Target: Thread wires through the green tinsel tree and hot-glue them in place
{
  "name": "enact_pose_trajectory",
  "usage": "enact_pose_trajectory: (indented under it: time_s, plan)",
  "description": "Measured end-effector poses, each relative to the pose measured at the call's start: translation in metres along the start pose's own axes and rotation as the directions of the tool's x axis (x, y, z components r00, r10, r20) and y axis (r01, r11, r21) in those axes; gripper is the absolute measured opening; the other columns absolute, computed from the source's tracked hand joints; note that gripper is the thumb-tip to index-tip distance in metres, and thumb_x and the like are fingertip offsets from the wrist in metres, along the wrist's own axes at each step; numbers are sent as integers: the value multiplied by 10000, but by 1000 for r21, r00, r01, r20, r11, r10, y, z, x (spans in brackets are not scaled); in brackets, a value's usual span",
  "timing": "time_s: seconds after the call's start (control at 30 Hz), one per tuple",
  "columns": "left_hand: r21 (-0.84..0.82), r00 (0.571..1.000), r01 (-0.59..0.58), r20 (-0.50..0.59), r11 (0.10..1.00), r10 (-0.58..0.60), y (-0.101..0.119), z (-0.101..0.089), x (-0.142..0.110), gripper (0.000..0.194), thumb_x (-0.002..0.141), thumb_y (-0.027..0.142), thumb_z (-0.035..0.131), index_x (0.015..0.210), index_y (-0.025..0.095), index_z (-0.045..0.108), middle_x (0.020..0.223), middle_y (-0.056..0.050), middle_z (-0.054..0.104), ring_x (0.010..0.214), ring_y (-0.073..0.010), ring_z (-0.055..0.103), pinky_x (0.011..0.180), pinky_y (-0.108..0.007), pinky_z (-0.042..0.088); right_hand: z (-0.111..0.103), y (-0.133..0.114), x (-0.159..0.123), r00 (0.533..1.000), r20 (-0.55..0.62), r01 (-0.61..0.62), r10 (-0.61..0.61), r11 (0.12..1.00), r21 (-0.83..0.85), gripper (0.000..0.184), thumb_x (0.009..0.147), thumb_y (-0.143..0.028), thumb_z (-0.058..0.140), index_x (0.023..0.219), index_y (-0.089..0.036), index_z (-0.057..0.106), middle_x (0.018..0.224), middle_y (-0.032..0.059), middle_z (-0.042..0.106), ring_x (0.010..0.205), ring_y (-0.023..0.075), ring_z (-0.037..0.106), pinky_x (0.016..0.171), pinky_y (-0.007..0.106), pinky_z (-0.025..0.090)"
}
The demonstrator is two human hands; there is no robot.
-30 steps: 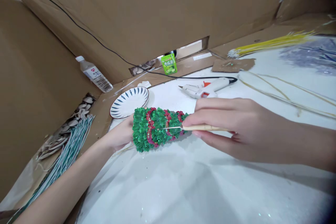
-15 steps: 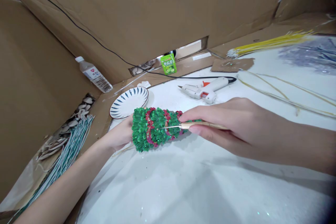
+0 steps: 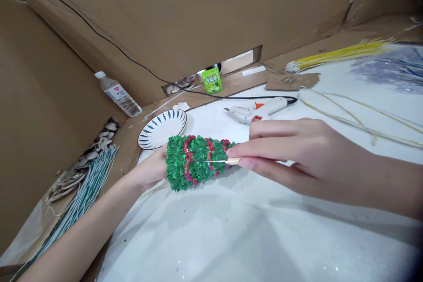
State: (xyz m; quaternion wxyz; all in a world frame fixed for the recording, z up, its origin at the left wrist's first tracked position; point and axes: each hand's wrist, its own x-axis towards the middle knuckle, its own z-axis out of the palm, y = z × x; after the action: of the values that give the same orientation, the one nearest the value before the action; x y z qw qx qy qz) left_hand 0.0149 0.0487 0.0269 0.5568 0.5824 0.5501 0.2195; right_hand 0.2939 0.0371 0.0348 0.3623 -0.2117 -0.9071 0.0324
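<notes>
Two hands work on a green cone over a white table (image 3: 231, 238).
Cardboard walls (image 3: 198, 17) enclose the table. Right hand (image 3: 297, 156) lies above the surface, fingers pressed together and pinching a wooden-handled needle tool (image 3: 228, 160); its metal tip touches the cone's side. Left hand (image 3: 153, 168) grips the wide base of the green cone (image 3: 194, 161), fingers hidden behind it. Cone lies sideways, banded in red, held just above the table. Behind: striped plate (image 3: 161, 128), glue gun (image 3: 257, 112), water bottle (image 3: 118, 94), juice carton (image 3: 212, 80).

Bare cloth (image 3: 231, 238) near; glue gun (image 3: 261, 110) and plate (image 3: 161, 128) block behind
</notes>
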Motion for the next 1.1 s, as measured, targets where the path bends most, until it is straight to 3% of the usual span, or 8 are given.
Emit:
enact_pose_trajectory:
  time_s: [0.13,0.27,0.7,0.93,1.1]
  plan:
    - [-3,1000,-12,3,1000,12,1,1,0,568,558,152,753,1112,166,625,821,-45,721,774,-234,658,674,-318,547,2,-2,-1,998,46,-43,51,987,-154,219,900,-271,454,967,-179,641,774,4,597,669,93,542,614,226,369]
    - [5,1000,-21,-14,1000,21,1,1,0,572,549,147,755,1106,168,626,815,-43,718,757,-230,656,642,-299,542,1,-3,-2,993,91,-43,69,965,-260,299,918,-310,406,818,-158,643,743,21,554,614,98,522,587,241,351]
    - [6,1000,-22,-14,1000,22,1,0,1,560,554,136,748,1098,168,622,755,-30,707,735,-192,640,540,-203,469,1,0,-3,984,136,-74,119,952,-296,165,906,-265,404,890,-173,540,748,2,562,613,114,520,538,234,274]
    - [15,1000,-10,12,1000,10,0,-1,0,426,575,191,740,995,150,676,689,-28,694,641,-185,636,601,-273,520,2,-2,-2,988,122,-42,94,927,-372,292,928,-330,379,825,-162,595,765,24,548,620,110,513,524,242,245]
    - [14,1000,11,13,1000,-12,-1,-2,0,400,577,200,740,971,147,685,693,-33,696,654,-197,639,622,-298,530,3,0,-5,986,138,-43,97,936,-349,206,907,-268,409,839,-164,574,722,14,563,607,114,511,540,243,261]
